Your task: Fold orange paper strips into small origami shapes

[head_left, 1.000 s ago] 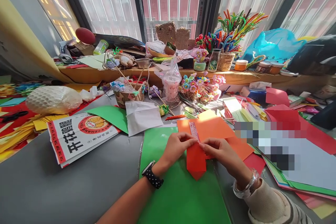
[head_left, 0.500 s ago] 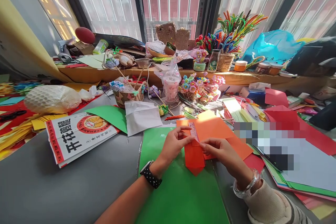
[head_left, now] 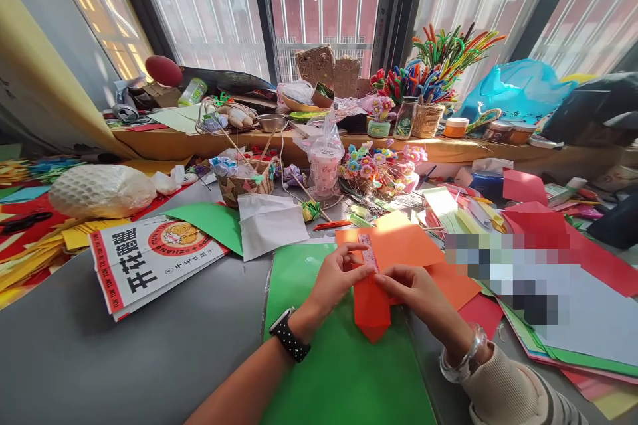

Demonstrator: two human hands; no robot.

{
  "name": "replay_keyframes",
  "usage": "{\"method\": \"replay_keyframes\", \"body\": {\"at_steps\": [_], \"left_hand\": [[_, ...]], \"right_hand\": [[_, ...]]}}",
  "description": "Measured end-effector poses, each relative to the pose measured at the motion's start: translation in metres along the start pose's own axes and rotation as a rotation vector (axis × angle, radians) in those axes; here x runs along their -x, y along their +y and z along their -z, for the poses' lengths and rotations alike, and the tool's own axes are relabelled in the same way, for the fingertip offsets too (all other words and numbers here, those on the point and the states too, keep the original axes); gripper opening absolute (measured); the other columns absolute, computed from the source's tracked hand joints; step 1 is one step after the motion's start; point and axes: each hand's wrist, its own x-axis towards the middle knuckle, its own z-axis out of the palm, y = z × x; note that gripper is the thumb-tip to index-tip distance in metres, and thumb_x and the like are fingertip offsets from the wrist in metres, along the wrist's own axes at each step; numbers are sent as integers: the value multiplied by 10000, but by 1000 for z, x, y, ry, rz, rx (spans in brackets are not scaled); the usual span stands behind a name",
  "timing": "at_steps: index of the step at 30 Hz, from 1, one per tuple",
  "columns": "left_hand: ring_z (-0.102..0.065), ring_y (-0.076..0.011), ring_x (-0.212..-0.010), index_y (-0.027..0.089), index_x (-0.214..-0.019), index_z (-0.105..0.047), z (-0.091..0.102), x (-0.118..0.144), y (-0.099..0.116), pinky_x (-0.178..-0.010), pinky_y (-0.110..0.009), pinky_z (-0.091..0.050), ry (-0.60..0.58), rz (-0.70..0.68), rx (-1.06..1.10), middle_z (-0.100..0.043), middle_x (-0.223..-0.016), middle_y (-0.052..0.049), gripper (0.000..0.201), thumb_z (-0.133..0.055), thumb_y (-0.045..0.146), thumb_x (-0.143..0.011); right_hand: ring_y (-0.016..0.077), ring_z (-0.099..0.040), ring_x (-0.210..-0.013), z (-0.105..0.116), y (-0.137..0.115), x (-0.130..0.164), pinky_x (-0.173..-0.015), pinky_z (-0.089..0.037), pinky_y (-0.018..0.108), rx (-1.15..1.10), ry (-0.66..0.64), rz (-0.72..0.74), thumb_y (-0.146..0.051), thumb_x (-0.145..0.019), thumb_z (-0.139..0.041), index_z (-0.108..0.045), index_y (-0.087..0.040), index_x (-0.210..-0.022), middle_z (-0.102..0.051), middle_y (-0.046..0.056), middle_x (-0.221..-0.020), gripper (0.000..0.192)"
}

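A folded orange-red paper strip (head_left: 372, 312) with a pointed lower end hangs between both hands. My left hand (head_left: 339, 279) pinches its upper left side, thumb and fingertips closed on it. From the other side my right hand (head_left: 416, 289) grips the upper right edge between thumb and forefinger. A narrow pink patterned strip (head_left: 367, 252) shows just above the fingertips. Behind the hands lie orange paper sheets (head_left: 413, 242), and below them a green mat (head_left: 343, 378) covers the table. The exact fold under the fingertips is hidden.
On the left lies a printed paper bag (head_left: 154, 265) beside a white paper sheet (head_left: 272, 226). A pink cup (head_left: 326, 169) in plastic stands behind, near a basket (head_left: 244, 182). Stacked coloured paper (head_left: 593, 352) lies right, partly blurred. Craft supplies crowd the windowsill (head_left: 299, 146).
Both hands have brought their fingertips closer together on the folded orange-red strip. Its pointed end sits slightly lower in view.
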Motion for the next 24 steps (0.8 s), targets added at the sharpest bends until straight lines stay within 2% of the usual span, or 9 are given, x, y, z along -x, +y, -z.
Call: {"method": "replay_keyframes", "body": {"at_steps": [3,8,13,17,24], "left_hand": [[-520,-100,-591,142,-961,-525,1,0,1,-575,-205,-404,10,18,26,-546,-619,13,399,-650,256,-600],[-540,-115,-687,143,-949,-525,6,-2,5,-662,-227,-423,96,-32,84,-542,-666,6,350,-619,283,-643],[-557,-150,-764,143,-1011,-512,4,-2,9,-700,-254,-419,-11,43,76,-600,-771,-43,469,-661,301,-595],[-559,-159,-790,144,-1023,-506,3,0,10,-662,-234,-416,-7,80,77,-607,-830,-63,478,-646,331,-605],[-539,-111,-590,147,-1036,-476,2,-2,-3,-559,-206,-391,-41,21,-28,-572,-617,7,503,-662,277,-587]], "right_hand": [[127,-519,-611,-2,0,0,-526,-439,216,-9,-1,-2,-434,-657,-570,-594,-145,-681,-549,0,-637,291],[129,-525,-627,2,1,1,-541,-442,220,-28,10,-17,-429,-659,-572,-589,-138,-679,-552,6,-652,293],[126,-518,-624,3,4,-1,-548,-436,223,-17,-5,3,-419,-667,-569,-588,-135,-695,-543,5,-655,286],[118,-506,-610,3,3,1,-535,-424,211,-6,-13,6,-424,-669,-564,-581,-137,-692,-529,-1,-643,289],[102,-475,-574,1,2,1,-499,-393,191,23,-29,40,-423,-696,-535,-583,-144,-674,-513,-9,-617,284]]}}
